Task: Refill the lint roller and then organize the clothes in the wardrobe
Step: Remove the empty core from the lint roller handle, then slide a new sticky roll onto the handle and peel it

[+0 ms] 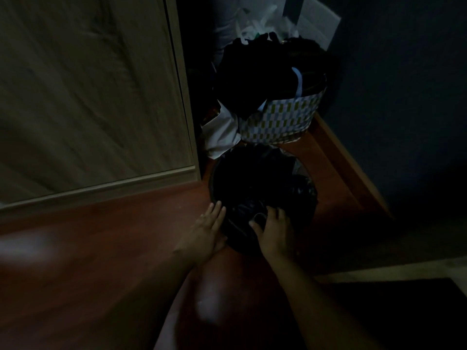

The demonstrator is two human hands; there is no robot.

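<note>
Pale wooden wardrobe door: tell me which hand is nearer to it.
Left. The left hand lies flat against the round black bin's side facing the wooden wardrobe door; the right hand curls over the bin's inside, farther off.

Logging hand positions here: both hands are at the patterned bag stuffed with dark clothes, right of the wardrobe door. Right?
Not quite. The head view shows the left hand and right hand at the round dark bin on the floor; the patterned bag stuffed with dark clothes, right of the wardrobe door, stands behind it, untouched.
</note>
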